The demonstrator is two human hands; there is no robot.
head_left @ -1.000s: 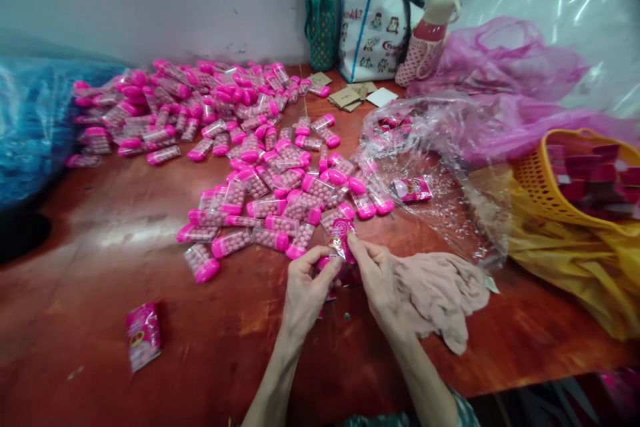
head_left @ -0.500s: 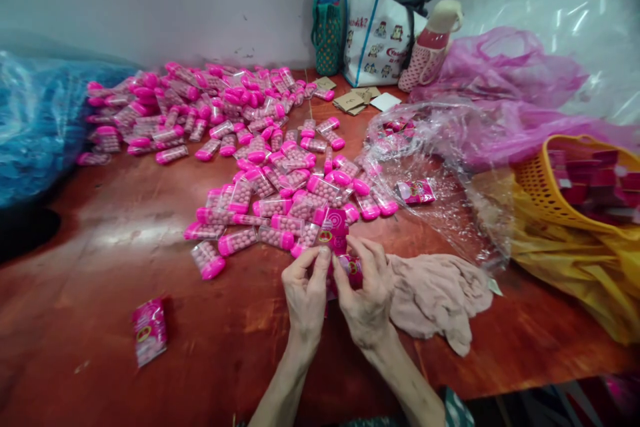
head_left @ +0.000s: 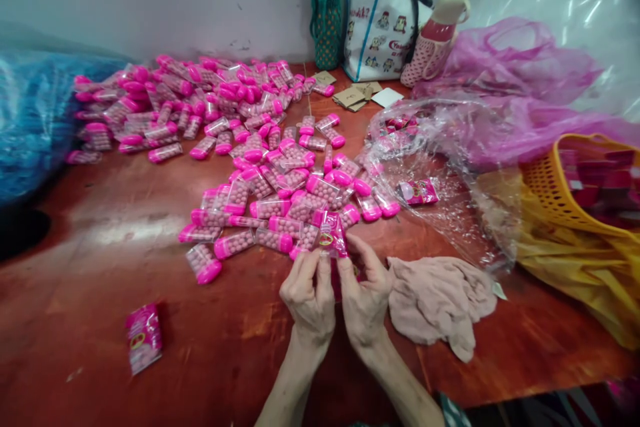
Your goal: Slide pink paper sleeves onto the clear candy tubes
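My left hand [head_left: 311,293] and my right hand [head_left: 365,287] are side by side near the middle of the table, thumbs close together. Between their fingertips they grip a small magenta printed packet [head_left: 333,235], its upper part standing out above the thumbs. More magenta wrapping shows behind my right fingers, mostly hidden. Just beyond lies a loose heap of clear capsule-shaped containers [head_left: 270,207] with bright pink caps and pale pink balls inside. A similar filled magenta packet [head_left: 144,339] rests alone at the lower left.
Right of my hands lies a crumpled beige cloth [head_left: 440,300]. Beyond it, a clear plastic bag [head_left: 450,213] and a magenta packet [head_left: 420,191] lie near a yellow basket [head_left: 543,180] of magenta packaging. A tote bag [head_left: 373,33] and bottle [head_left: 440,30] stand against the wall; blue plastic [head_left: 35,127] is at left.
My thumbs have straightened and drawn up alongside the packet, which now tilts and looks fuller than the flat face seen before. The view has shifted slightly.
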